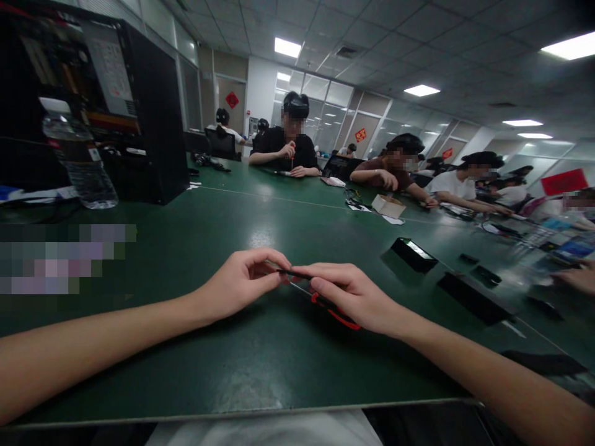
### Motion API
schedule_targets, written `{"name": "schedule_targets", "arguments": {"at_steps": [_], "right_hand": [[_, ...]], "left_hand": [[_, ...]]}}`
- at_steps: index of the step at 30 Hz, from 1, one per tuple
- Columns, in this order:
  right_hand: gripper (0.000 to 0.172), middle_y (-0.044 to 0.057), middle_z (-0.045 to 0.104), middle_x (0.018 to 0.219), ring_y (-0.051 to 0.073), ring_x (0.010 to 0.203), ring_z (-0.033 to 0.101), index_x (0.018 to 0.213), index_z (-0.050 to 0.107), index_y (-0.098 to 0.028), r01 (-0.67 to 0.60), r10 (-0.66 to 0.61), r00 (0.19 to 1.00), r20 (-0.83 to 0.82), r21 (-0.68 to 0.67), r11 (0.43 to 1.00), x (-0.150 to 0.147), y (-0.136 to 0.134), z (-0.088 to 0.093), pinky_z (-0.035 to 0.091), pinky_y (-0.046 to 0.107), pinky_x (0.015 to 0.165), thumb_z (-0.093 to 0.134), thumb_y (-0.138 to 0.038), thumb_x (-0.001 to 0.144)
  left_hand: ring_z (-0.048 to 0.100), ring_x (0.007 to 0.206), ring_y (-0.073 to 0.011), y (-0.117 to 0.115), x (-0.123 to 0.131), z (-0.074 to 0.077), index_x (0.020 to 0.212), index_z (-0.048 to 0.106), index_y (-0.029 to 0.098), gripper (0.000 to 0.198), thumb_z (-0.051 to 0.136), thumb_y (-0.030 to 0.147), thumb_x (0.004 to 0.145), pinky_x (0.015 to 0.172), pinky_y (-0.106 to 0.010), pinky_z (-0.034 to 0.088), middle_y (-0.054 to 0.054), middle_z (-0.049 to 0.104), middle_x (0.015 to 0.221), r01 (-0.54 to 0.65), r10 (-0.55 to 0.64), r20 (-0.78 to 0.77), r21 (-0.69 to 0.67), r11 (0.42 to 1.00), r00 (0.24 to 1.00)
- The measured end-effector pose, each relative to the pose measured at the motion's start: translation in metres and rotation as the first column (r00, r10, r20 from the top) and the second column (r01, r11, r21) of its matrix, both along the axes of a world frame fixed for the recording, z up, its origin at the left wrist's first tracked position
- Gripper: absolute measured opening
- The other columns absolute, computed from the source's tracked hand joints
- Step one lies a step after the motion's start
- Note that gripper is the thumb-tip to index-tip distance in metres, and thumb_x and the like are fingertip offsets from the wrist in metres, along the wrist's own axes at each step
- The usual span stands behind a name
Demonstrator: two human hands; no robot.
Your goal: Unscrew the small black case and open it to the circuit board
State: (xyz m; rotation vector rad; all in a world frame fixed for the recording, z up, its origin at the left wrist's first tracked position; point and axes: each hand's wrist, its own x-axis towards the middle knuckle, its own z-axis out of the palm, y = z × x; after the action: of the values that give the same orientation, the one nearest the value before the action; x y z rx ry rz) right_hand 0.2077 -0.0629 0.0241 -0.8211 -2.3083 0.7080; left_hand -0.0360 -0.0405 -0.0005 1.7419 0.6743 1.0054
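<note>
My left hand [242, 282] is closed in a pinch on one end of a thin dark flat piece [292, 272], held just above the green table [260, 353]. My right hand [356, 291] meets it from the other side, fingertips at the piece's other end. Under the right palm and thumb lies a screwdriver [341, 317] with a red and black handle, its thin metal shaft pointing toward my left fingers. What the dark piece is does not show; the fingers cover much of it.
An open computer case [153, 111] and a water bottle [79, 155] stand at left. To the right lie a black box [414, 255], a long black piece [474, 297] and small dark parts. A cardboard box [388, 205] sits farther back. Several people work around the table.
</note>
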Motion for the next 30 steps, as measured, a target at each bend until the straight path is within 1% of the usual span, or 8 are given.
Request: {"name": "schedule_targets", "arguments": {"at_steps": [3,5,7,9,10,12,17,30], "right_hand": [[0.034,0.008,0.071,0.122,0.024,0.11,0.066,0.125,0.072,-0.024,0.17,-0.206,0.976,0.078,0.328,0.929,0.035,0.029,0.009,0.052,0.037,0.094,0.051,-0.037,0.102],[0.037,0.013,0.069,0.124,0.029,0.112,0.065,0.124,0.074,-0.02,0.351,-0.486,0.869,0.095,0.575,0.74,0.067,0.056,0.015,0.05,0.043,0.098,0.053,-0.038,0.099],[0.04,0.019,0.068,0.124,0.034,0.11,0.064,0.124,0.073,-0.014,0.462,-0.723,0.662,0.196,0.653,0.6,0.104,0.081,0.02,0.05,0.046,0.095,0.054,-0.036,0.096],[0.041,0.02,0.07,0.119,0.035,0.104,0.066,0.126,0.071,-0.016,0.616,-0.879,0.336,0.34,0.627,0.477,0.141,0.097,0.025,0.05,0.043,0.083,0.054,-0.038,0.095],[0.042,0.021,0.07,0.118,0.036,0.103,0.066,0.127,0.071,-0.017,0.675,-0.884,0.204,0.421,0.593,0.439,0.157,0.102,0.026,0.049,0.042,0.079,0.053,-0.039,0.095],[0.043,0.027,0.07,0.113,0.039,0.099,0.067,0.122,0.071,-0.011,0.745,-0.866,0.084,0.494,0.546,0.383,0.184,0.104,0.03,0.045,0.042,0.072,0.053,-0.039,0.094],[0.037,0.029,0.069,0.111,0.038,0.098,0.067,0.112,0.073,-0.008,0.814,-0.816,-0.001,0.578,0.475,0.335,0.214,0.104,0.029,0.041,0.041,0.067,0.059,-0.034,0.091],[0.035,0.014,0.071,0.109,0.033,0.105,0.067,0.115,0.071,-0.023,0.821,-0.723,-0.025,0.691,0.426,0.379,0.226,0.12,0.021,0.051,0.04,0.081,0.058,-0.047,0.092]], "left_hand": [[0.071,0.099,-0.0212,0.003,0.0,-0.002,0.115,0.068,0.018,0.03,0.07,0.028,0.087,0.088,-0.032,0.058,-0.009,0.073,0.112,-0.081,0.092,-0.119,0.094,0.992,0.989],[0.071,0.098,-0.0211,0.005,-0.002,-0.003,0.119,0.067,0.018,0.033,0.068,0.028,0.088,0.087,-0.032,0.057,-0.009,0.072,0.115,-0.107,0.123,-0.136,0.121,0.987,0.983],[0.071,0.095,-0.0205,0.007,-0.003,-0.004,0.119,0.066,0.018,0.032,0.066,0.027,0.089,0.084,-0.031,0.057,-0.009,0.072,0.112,-0.106,0.121,-0.133,0.115,0.988,0.984],[0.07,0.091,-0.0199,0.008,-0.004,-0.003,0.116,0.066,0.017,0.028,0.063,0.028,0.09,0.081,-0.031,0.057,-0.009,0.072,0.108,-0.093,0.107,-0.153,0.093,0.991,0.983],[0.07,0.09,-0.0197,0.008,-0.004,-0.003,0.114,0.067,0.017,0.026,0.062,0.028,0.091,0.08,-0.031,0.056,-0.009,0.072,0.105,-0.085,0.099,-0.173,0.085,0.993,0.98],[0.07,0.088,-0.0196,0.007,-0.004,-0.001,0.111,0.068,0.016,0.024,0.06,0.029,0.093,0.078,-0.03,0.055,-0.008,0.073,0.1,-0.066,0.082,-0.217,0.08,0.995,0.973],[0.068,0.082,-0.0183,0.003,-0.004,0.001,0.106,0.07,0.015,0.023,0.059,0.029,0.092,0.073,-0.029,0.052,-0.006,0.072,0.092,-0.032,0.059,-0.28,0.102,0.994,0.958],[0.065,0.08,-0.0174,0.003,-0.005,0.002,0.101,0.072,0.015,0.022,0.055,0.026,0.093,0.072,-0.027,0.05,-0.005,0.07,0.087,-0.025,0.072,-0.31,0.155,0.988,0.948]]}}
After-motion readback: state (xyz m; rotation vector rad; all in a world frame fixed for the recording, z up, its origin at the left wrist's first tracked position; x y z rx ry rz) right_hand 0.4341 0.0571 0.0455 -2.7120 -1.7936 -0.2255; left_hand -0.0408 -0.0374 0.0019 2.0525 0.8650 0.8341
